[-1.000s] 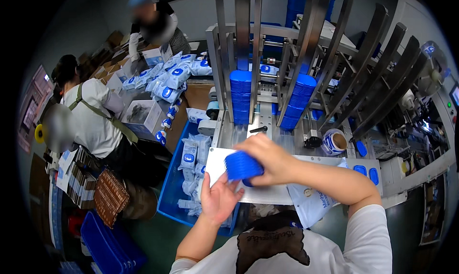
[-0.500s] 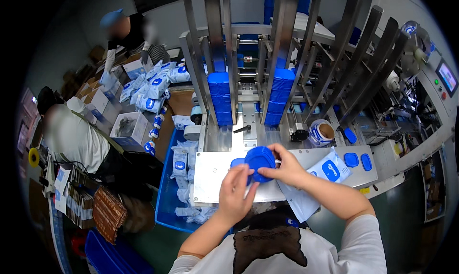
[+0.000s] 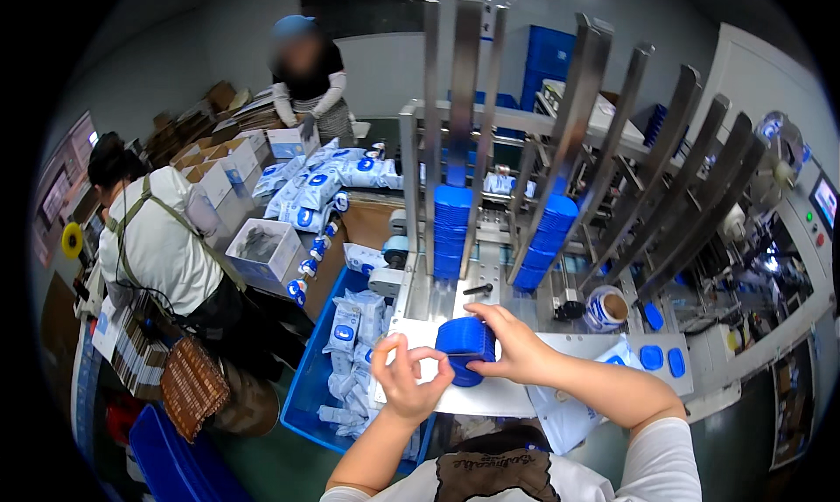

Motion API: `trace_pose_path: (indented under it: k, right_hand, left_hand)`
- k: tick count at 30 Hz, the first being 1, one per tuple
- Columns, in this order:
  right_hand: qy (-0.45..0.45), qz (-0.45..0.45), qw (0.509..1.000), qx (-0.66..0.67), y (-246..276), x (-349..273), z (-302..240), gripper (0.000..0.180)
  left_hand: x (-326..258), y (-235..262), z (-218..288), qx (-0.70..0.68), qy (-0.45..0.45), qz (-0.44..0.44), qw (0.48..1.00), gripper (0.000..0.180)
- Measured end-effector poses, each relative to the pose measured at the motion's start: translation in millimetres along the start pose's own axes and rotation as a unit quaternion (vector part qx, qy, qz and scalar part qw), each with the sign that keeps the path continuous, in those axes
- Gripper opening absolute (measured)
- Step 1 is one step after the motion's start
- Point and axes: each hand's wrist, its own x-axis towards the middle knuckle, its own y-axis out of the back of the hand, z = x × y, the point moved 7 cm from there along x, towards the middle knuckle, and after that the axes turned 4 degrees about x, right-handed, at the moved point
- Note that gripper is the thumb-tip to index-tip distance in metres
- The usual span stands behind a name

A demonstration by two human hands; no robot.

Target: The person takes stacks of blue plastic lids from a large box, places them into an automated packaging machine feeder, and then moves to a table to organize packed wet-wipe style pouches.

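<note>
A stack of blue plastic lids [image 3: 465, 337] is gripped in my right hand [image 3: 512, 349], thumb on the near side and fingers over the far side. Below it, more blue lid surface [image 3: 466, 375] shows above the metal plate [image 3: 503, 399]. My left hand [image 3: 409, 381] is just left of the stack, thumb and forefinger closed in a pinch by its edge. A thin pale line runs from that pinch across the stack; what it is I cannot make out. Past my right forearm lies a pale-blue wipes pack [image 3: 564, 412], partly covered by the arm.
Metal guide rails hold two tall lid stacks [image 3: 451, 231] [image 3: 546, 239] ahead. A tape roll [image 3: 605, 309] and loose lids [image 3: 650, 357] are at the right. A blue crate [image 3: 302, 406] of packs stands left. Two people [image 3: 166, 248] [image 3: 311, 82] are beyond boxes.
My view has shifted, so the machine sits lower and further right. The lid stack has been turned to show its side edges. My left fingers have moved off its front into a pinch.
</note>
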Motion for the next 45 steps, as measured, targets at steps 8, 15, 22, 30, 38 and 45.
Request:
trace_pose_path:
  k: [8,15,22,30,38,45]
  right_hand:
    - [0.392,0.233,0.813,-0.362,116.5,126.6,-112.2,0.065]
    - [0.158,0.472,0.65,-0.574,251.9,229.0,-165.8,0.049]
    - [0.19,0.384,0.552,-0.715,195.0,229.8,-118.3,0.027]
    - [0.063,-0.071,0.704,-0.704,75.9,193.5,33.5,0.065]
    - [0.242,0.161,0.762,-0.578,73.1,145.7,-7.0,0.056]
    - [-0.087,-0.092,0.992,0.003,12.5,33.3,103.4,0.047]
  left_hand:
    - [-7.7,86.2,-54.5,-0.029,0.218,0.177,0.959,0.082]
    - [-122.4,90.2,-55.8,0.088,0.33,-0.023,0.939,0.081]
    - [-348.1,80.6,-70.9,0.046,0.428,-0.199,0.88,0.08]
    - [-405.1,-44.7,-71.1,-0.017,0.459,-0.495,0.738,0.066]
    - [-335.4,-167.7,21.5,-0.169,0.161,-0.676,0.699,0.016]
    - [-175.5,-77.9,49.8,-0.268,0.157,-0.443,0.841,0.014]
